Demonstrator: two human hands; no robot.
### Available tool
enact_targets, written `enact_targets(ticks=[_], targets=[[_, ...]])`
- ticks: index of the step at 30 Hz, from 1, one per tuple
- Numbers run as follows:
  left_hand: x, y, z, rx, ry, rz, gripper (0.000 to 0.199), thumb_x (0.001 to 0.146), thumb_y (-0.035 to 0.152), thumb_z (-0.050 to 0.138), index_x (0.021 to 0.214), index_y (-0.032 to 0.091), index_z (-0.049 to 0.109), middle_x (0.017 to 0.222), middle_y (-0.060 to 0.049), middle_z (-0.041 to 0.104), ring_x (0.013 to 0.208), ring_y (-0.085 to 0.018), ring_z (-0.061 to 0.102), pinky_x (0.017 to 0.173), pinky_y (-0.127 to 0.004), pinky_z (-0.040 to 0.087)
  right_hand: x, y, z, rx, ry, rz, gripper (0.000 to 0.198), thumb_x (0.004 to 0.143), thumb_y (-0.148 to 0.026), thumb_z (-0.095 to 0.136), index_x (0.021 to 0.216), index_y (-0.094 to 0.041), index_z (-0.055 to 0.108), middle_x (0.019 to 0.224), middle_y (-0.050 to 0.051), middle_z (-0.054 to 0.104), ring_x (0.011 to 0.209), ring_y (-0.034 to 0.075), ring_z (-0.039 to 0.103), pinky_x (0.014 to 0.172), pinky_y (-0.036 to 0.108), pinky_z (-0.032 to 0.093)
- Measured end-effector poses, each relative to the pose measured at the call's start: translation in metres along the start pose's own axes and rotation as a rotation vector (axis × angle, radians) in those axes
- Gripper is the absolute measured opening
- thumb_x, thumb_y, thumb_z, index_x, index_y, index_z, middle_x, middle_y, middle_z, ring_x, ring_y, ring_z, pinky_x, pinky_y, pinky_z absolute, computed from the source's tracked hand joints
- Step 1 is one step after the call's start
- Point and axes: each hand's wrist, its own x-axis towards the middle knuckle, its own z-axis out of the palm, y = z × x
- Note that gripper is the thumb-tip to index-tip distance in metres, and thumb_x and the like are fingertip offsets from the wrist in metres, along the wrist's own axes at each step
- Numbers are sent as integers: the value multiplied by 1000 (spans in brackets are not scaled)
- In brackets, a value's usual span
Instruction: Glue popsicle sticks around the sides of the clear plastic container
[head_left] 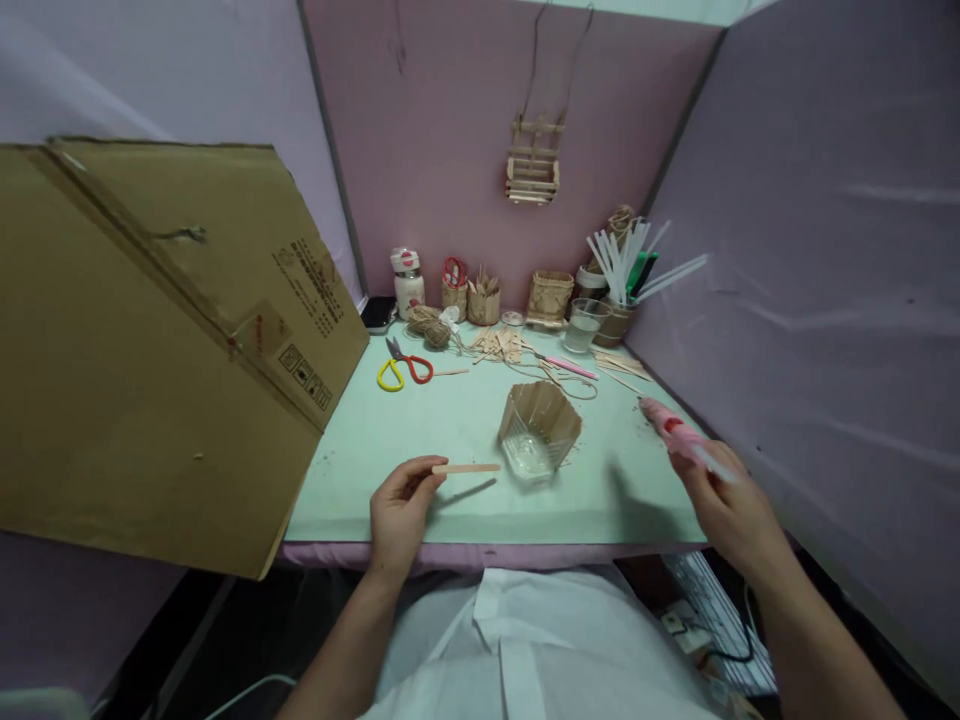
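Between the thumb and fingers of my left hand (401, 510) is a flat wooden craft stick (469, 468), held level above the table with its shadow below. My right hand (731, 500) is wrapped round a pink hot glue gun (675, 425) at the right side; a clear glue stick pokes out of its back, and its nozzle points to the far left. In the middle of the table sits a clear plastic container (529, 455) with wooden sticks (551, 408) lining its far and right sides. Its near side is bare plastic.
Scissors (405, 365) with yellow and red handles lie at the left. Behind are twine (431, 328), loose sticks (499, 345), a pink pen-like tool (571, 368), a cup (583, 325) and glue sticks (626, 260). A cardboard sheet (187, 350) leans at left.
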Motion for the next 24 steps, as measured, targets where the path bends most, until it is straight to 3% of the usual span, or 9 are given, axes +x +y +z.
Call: enact_targets(ticks=[5,8,10,12,14,17,20,24], targets=[[1,0,3,-20,2,37,13,75,28,75,85,21,75,86,-2,77,80,-14,71,75,-22,55,11,39,38,-550,-83,-53,42,91,-44,41,93,-11,67,82,18,63,78,31,55,76,44,43],[-2,-2,5,22,-6,132,11,77,27,74,85,20,74,85,-3,77,81,-15,71,77,-25,57,3,44,48,-677,-151,-22,41,90,-45,49,96,-9,68,84,19,63,80,32,55,74,43,42],[-4,-1,7,92,-20,221,8,79,26,73,85,20,74,86,-3,76,82,-16,71,77,-26,57,-1,35,42,-692,-118,-12,44,89,-50,52,102,-11,67,92,20,64,83,33,56,70,42,41],[-7,2,9,168,-42,329,6,81,24,71,86,20,73,86,-3,76,82,-16,70,78,-27,57,-2,12,29,-609,0,-53,47,88,-55,53,108,-15,66,100,20,64,87,34,56,69,42,40],[-10,7,11,234,-65,454,7,82,20,70,89,21,72,86,-3,75,81,-15,70,77,-27,57,-5,-26,15,-390,99,-156,40,90,-54,53,105,-21,67,99,15,65,90,32,58,73,42,39],[-15,17,16,320,-102,634,14,83,14,69,94,22,70,86,-3,75,81,-15,70,77,-28,57,-14,-96,6,15,24,-402,18,93,-38,56,92,-23,66,90,6,68,89,23,60,82,39,38],[-16,26,19,382,-154,755,24,83,9,68,102,22,68,89,-4,75,84,-16,70,79,-29,57,-25,-153,17,165,-62,-534,8,92,-28,62,86,-24,67,82,1,67,82,18,57,82,36,32],[-16,29,23,414,-176,853,33,84,6,65,113,20,64,95,-7,74,90,-18,69,83,-31,57,-30,-181,43,106,-21,-529,11,90,-27,64,80,-22,65,76,0,66,80,17,53,82,38,27]])
